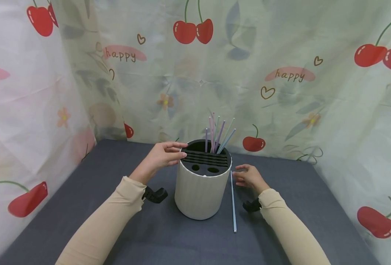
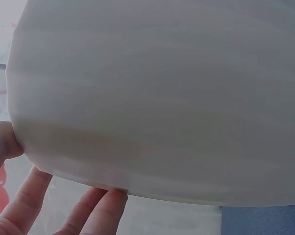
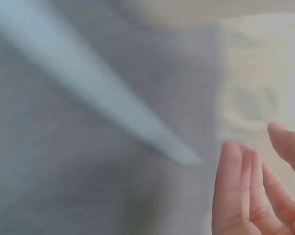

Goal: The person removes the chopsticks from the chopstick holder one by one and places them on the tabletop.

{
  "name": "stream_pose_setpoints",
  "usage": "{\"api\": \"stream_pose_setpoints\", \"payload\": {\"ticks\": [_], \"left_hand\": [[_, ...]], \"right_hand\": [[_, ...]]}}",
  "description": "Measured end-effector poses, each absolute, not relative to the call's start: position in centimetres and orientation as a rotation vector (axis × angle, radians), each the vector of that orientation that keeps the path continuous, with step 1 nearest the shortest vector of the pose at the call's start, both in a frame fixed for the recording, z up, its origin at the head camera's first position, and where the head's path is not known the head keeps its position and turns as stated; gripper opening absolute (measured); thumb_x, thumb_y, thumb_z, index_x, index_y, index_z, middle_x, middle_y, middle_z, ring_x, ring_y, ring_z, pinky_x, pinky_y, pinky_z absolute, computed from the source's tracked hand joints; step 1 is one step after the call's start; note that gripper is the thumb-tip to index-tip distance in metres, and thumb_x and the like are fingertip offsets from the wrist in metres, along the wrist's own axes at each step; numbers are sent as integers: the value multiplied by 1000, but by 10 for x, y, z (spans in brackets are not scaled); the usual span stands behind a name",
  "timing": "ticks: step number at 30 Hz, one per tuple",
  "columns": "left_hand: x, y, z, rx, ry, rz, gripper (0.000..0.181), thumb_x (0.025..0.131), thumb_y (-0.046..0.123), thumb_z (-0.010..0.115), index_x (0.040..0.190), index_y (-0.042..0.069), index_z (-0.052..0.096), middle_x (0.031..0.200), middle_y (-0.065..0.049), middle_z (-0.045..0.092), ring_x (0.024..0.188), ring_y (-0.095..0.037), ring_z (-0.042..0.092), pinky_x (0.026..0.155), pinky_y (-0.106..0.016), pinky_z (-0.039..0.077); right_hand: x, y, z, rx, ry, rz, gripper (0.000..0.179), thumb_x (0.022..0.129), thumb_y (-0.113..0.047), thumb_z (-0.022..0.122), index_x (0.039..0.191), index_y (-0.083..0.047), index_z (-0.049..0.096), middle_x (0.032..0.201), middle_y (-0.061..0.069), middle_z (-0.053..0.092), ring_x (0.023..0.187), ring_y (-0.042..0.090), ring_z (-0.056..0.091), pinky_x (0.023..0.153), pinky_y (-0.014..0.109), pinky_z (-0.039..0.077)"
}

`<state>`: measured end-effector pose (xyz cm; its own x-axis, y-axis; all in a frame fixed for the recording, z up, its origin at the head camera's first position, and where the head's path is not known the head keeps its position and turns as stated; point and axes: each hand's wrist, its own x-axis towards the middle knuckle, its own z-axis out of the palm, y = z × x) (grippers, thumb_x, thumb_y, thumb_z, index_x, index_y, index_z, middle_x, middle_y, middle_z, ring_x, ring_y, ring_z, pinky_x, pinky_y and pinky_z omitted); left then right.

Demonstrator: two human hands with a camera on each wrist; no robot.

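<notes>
A round cream-white desk organizer (image 1: 200, 195) with a black slotted top stands on the dark table. Several thin pastel sticks (image 1: 215, 138) lean in its rear compartment. My left hand (image 1: 160, 158) touches the organizer's left rim with the thumb and fairly straight fingers; its fingertips rest against the wall in the left wrist view. Beside the organizer's right side is a thin light blue stick (image 1: 233, 206), blurred in the right wrist view; I cannot tell whether it lies on the table. My right hand (image 1: 250, 178) is loosely spread near that stick's far end, holding nothing.
The dark grey table (image 1: 142, 235) is closed in at the back and sides by a curtain (image 1: 198, 81) printed with cherries and hearts. Two round holes (image 1: 212, 170) and several slots (image 1: 205, 158) are in the organizer's top. Each wrist wears a black camera mount.
</notes>
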<state>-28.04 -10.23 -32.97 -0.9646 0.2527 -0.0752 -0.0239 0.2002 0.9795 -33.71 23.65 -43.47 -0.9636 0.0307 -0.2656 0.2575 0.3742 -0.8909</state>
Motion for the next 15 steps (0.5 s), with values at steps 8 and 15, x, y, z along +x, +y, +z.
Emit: {"api": "stream_pose_setpoints", "payload": {"ticks": [8, 15], "left_hand": [[-282, -102, -331, 211, 2256, 1843, 44, 88, 21, 73, 131, 18, 63, 139, -12, 52, 129, -27, 50, 98, -41, 50], [-282, -102, -332, 213, 2254, 1849, 44, 88, 21, 73, 131, 18, 63, 140, -12, 51, 129, -27, 50, 98, -41, 51]], "right_hand": [[-320, 242, -349, -151, 2153, -2226, 40, 96, -18, 62, 131, -6, 50, 109, 2, 60, 89, 8, 67, 86, 27, 56], [-288, 218, -306, -640, 2073, -2384, 26, 94, -5, 61, 119, -10, 58, 102, 2, 63, 95, 14, 68, 87, 27, 55]]}}
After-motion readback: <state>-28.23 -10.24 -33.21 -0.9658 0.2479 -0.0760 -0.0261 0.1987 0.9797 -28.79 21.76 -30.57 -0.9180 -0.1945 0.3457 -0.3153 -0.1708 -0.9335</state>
